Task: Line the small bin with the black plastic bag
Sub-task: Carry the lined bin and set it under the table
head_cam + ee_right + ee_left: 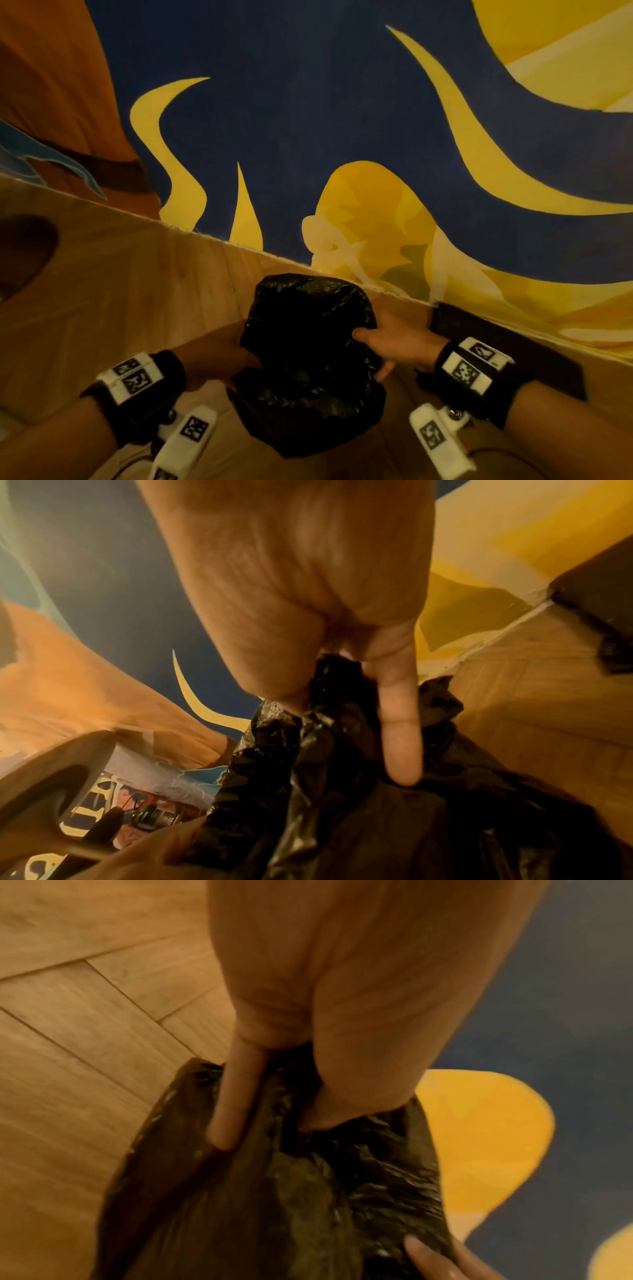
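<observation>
Two-handed grip, left hand (219, 356) and right hand (400, 346), on one black plastic bag (308, 359)

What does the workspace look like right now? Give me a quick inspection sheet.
Surface: wooden plank floor, meeting a painted wall.
Job's things: black plastic bag draped over the small bin; the bin itself is hidden.
Clutter: dark object on the floor by the wall, unidentifiable.
Hands: left hand and right hand each grip the bag at opposite sides.
Cables: thin wire from the right wrist camera.
Surroundings: blue, yellow and orange mural wall.
</observation>
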The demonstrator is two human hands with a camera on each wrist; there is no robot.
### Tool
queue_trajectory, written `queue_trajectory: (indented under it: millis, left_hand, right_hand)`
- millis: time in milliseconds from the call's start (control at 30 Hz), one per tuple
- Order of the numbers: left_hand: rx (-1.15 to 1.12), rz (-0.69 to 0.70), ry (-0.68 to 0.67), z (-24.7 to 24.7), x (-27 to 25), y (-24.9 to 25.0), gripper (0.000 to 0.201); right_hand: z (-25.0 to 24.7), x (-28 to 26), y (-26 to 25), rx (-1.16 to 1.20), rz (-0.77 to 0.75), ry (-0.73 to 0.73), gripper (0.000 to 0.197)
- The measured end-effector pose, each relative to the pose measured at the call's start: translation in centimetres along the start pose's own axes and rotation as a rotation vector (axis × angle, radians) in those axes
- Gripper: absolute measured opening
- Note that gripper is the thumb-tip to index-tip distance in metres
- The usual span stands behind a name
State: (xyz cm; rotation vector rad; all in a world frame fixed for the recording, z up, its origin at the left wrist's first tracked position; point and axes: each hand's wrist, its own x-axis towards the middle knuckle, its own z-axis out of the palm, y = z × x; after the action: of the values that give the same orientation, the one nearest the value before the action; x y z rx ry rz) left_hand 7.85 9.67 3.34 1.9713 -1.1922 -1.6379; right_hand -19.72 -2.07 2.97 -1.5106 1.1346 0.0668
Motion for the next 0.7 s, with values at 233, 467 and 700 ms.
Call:
queue_trajectory:
  millis: [233, 467, 700]
  left_hand:
    - [0.025, -0.054, 0.016, -1.5, -1.0, 1.1, 0.044]
    - [-0.061, -0.113, 0.167, -5.4, -9.1, 7.2, 0.074]
    - [-0.320, -0.264, 0.595, -10.6, -23.9, 12.1, 0.065]
  right_hand:
    - [-0.5, 0.1, -1.5, -0.040, 0.006, 0.041, 0.036]
    - [-2.1, -4.8, -9.7, -0.096, -0.021, 0.094, 0.026]
    - [-3.5, -11.8, -23.1, -0.106, -0.011, 0.081, 0.024]
